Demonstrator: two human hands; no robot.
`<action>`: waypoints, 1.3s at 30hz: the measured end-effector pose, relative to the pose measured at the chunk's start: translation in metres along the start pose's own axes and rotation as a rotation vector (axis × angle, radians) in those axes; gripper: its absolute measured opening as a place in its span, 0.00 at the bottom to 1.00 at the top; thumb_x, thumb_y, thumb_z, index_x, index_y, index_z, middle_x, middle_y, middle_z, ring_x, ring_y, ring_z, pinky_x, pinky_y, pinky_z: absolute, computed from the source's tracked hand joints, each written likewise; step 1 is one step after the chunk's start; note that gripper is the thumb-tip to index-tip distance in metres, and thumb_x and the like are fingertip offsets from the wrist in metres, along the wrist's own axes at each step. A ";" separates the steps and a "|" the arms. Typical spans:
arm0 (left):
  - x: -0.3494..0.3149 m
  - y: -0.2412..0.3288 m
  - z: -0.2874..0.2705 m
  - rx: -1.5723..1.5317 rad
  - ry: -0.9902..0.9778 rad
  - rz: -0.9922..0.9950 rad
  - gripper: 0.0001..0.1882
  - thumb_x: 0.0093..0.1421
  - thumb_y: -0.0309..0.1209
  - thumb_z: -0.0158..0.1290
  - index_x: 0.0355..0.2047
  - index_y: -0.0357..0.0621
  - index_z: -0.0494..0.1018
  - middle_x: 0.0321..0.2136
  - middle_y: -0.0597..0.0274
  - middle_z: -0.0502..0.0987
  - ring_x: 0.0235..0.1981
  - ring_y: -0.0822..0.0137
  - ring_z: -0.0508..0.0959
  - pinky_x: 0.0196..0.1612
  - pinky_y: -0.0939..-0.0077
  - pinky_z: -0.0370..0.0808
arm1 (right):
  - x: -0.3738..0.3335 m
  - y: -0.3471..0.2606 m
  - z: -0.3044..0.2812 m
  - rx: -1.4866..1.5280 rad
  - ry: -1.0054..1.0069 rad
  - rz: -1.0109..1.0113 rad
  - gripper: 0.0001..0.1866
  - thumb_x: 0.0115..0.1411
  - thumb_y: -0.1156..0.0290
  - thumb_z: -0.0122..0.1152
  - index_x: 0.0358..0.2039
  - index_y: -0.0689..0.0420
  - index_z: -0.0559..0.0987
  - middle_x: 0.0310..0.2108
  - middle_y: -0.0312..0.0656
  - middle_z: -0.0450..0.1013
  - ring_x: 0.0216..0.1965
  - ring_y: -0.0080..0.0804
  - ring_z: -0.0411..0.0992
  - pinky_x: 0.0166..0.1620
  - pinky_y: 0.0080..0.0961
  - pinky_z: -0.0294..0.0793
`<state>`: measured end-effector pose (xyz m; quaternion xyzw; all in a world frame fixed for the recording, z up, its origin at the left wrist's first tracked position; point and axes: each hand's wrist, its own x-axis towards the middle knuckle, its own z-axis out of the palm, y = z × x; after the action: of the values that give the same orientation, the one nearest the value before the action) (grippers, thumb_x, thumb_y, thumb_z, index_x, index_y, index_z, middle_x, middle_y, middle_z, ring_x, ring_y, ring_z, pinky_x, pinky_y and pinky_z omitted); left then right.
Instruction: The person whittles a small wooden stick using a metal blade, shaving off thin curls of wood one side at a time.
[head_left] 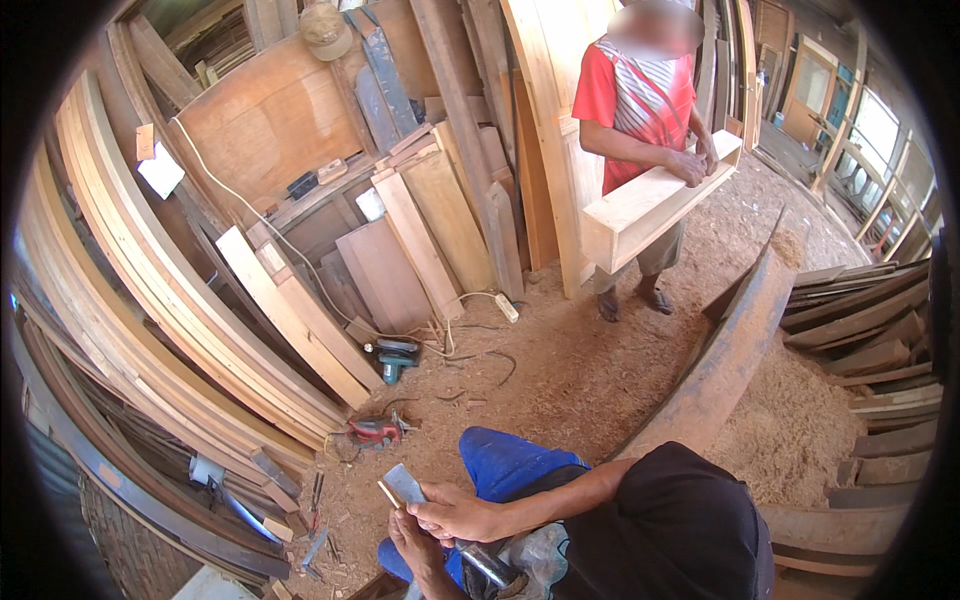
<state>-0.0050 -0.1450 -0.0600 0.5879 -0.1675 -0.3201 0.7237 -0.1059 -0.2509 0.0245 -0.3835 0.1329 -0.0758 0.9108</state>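
My right hand (460,512) reaches in from the right and is closed on a small flat grey-blue piece (403,484). A thin tan strip (389,494) runs along that piece's left edge; whether the two are joined I cannot tell. Beneath, my left hand (414,545) is closed around the lower end of the strip, its fingers partly hidden. Close by the hands, a dark shiny cylinder (486,564) and a clear plastic bag (540,548) lie beside my blue-trousered leg (515,463).
A co-worker (640,110) stands ahead, both hands on a long wooden box (660,205). Planks (150,270) lean at left. A red power tool (377,430), a green power tool (396,358) and a socket block (507,307) lie on the sawdust-strewn floor. A long board (715,375) is at right.
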 end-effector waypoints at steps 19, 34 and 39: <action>-0.008 0.019 0.005 -0.039 0.045 -0.014 0.18 0.69 0.44 0.41 0.35 0.40 0.68 0.16 0.62 0.71 0.11 0.73 0.70 0.09 0.81 0.66 | 0.007 0.007 0.002 0.024 0.001 -0.013 0.07 0.68 0.66 0.43 0.36 0.55 0.63 0.20 0.28 0.57 0.17 0.14 0.55 0.19 0.18 0.62; -0.006 0.005 0.001 -0.042 0.029 -0.003 0.16 0.68 0.45 0.42 0.35 0.45 0.68 0.16 0.68 0.67 0.11 0.77 0.66 0.09 0.84 0.59 | 0.006 0.011 0.002 0.024 0.005 -0.029 0.07 0.68 0.67 0.44 0.37 0.57 0.64 0.21 0.29 0.57 0.16 0.14 0.55 0.17 0.19 0.62; -0.007 0.006 0.002 -0.077 0.012 -0.013 0.16 0.68 0.45 0.42 0.35 0.45 0.67 0.16 0.68 0.67 0.11 0.77 0.66 0.09 0.84 0.60 | 0.004 0.008 0.002 0.020 0.013 -0.028 0.07 0.68 0.66 0.44 0.36 0.56 0.64 0.20 0.28 0.57 0.16 0.15 0.55 0.17 0.20 0.62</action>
<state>-0.0097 -0.1416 -0.0523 0.5624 -0.1470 -0.3277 0.7448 -0.1009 -0.2445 0.0194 -0.3756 0.1328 -0.0924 0.9126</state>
